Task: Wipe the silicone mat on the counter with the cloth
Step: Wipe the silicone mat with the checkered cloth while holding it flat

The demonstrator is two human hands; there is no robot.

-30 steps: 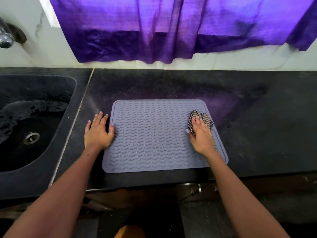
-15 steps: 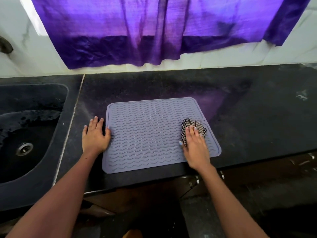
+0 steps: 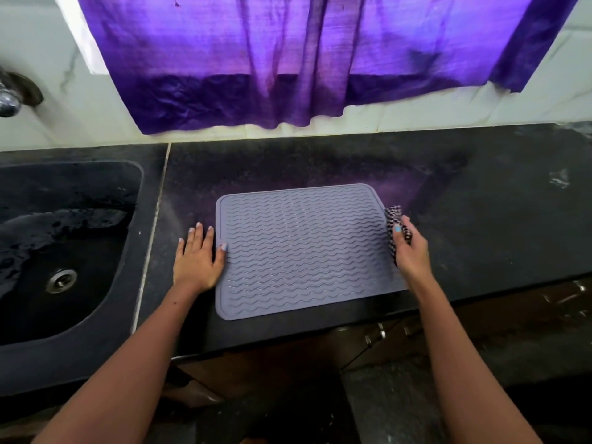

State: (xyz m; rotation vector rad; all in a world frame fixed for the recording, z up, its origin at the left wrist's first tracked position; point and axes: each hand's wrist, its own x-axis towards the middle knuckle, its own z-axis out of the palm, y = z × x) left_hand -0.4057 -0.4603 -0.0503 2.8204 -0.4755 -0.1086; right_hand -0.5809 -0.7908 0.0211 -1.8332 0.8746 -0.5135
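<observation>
Looking down, we see a dark stone surface [image 3: 480, 238] running the width of the view, with a pale tiled wall [image 3: 544, 91] behind it. A purple curtain [image 3: 288, 59] hangs over that wall, its lower edge ending just above the back of the surface and casting a violet tint onto the stone.

At the left, a black sink [image 3: 105, 322] is set into the surface, its basin wet and a metal drain [image 3: 61, 281] showing near the bottom. A chrome tap [image 3: 9, 97] juts from the wall above it.

Our grey mat [image 3: 304, 251], ribbed with wavy lines, lies flat near the front edge of the surface, to the right of the sink and well apart from it.

Our left hand [image 3: 197, 259] lies flat on the surface just beside the mat's left edge, fingers straight and spread, the thumb tip resting on the mat's border. Our right hand [image 3: 411, 251] is at the mat's right edge, turned on its side, with the fingers and thumb curled round a bunched black-and-white checked cloth [image 3: 394, 219]. The cloth sits along that right edge, its top poking out above the thumb; whether it presses on the mat or on the stone beside it, we cannot tell.
</observation>
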